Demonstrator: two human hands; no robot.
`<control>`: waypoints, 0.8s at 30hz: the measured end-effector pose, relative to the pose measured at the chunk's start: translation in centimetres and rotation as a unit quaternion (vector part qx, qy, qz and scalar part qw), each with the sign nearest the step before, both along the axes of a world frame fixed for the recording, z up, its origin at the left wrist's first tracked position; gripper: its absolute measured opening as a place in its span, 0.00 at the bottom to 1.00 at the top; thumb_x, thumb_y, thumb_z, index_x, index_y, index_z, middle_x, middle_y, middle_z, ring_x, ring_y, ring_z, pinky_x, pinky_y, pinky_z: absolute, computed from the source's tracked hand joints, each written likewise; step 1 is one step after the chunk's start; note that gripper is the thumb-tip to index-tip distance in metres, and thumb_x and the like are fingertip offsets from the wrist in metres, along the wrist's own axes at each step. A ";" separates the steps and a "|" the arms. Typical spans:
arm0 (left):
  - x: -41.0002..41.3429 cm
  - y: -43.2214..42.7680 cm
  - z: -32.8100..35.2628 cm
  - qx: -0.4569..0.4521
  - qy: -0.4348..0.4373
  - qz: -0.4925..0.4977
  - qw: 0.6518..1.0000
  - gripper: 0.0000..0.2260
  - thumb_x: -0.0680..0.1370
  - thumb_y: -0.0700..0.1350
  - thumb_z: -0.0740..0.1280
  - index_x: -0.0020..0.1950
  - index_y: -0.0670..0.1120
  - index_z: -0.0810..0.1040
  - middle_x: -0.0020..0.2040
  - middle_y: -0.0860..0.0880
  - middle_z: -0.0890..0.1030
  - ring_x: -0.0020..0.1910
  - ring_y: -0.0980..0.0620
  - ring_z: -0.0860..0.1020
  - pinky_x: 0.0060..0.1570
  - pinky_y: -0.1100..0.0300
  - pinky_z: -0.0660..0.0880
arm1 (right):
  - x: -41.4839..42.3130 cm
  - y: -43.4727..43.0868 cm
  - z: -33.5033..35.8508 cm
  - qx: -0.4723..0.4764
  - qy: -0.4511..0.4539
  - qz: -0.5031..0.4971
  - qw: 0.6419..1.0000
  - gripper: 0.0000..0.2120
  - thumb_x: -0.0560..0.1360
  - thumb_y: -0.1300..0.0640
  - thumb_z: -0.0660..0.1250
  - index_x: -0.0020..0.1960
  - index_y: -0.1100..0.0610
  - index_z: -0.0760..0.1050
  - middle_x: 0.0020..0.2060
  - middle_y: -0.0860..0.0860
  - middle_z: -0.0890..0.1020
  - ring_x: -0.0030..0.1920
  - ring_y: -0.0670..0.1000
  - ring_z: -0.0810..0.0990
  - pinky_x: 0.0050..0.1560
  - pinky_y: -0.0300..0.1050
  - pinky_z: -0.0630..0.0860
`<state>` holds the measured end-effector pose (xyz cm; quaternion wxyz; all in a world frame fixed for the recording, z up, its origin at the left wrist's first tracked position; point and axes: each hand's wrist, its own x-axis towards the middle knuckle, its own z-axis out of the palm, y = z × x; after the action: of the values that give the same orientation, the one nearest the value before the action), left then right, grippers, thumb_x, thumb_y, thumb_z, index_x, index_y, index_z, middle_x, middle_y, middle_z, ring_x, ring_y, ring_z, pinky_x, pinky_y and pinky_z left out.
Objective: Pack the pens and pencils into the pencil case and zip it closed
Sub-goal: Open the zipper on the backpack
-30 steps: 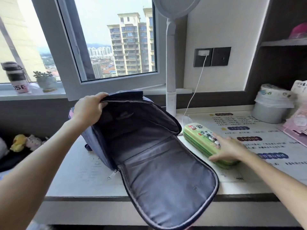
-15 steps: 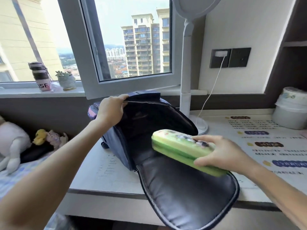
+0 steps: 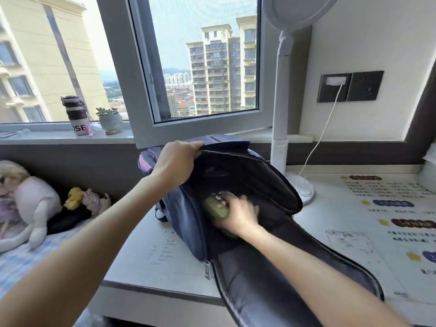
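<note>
left hand (image 3: 174, 161): top rim of the navy backpack (image 3: 186, 223) is pinched and held up, far side | right hand (image 3: 238, 217): wrapped round the green pencil case (image 3: 213, 206) | case is held inside the bag's open mouth | bag's sat on the desk (image 3: 146, 263)

Home bedroom in a high-rise: bed (image 3: 28, 260) w/ stuffed doll (image 3: 30, 204) beside study counter (image 3: 165, 263), lamp (image 3: 283, 90), window (image 3: 203, 67) onto apartment towers.
</note>
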<state>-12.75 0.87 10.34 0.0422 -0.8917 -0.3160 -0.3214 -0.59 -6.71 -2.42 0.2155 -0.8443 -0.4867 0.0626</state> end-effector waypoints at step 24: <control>-7.0 -10.7 -17.4 -0.511 -0.131 0.038 0.849 0.04 0.67 0.43 0.73 0.38 0.44 0.81 0.36 0.50 0.81 0.36 0.55 0.76 0.37 0.60 0.69 | 4.5 -25.2 -0.9 -0.125 -0.265 0.170 0.941 0.26 0.64 0.52 0.74 0.60 0.38 0.74 0.68 0.48 0.72 0.68 0.53 0.70 0.67 0.63 0.62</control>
<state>-19.79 -9.86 -7.10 -0.4493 -0.7240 -0.4718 -0.2267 3.86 -31.87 -3.35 -0.0421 -0.7551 -0.6508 -0.0673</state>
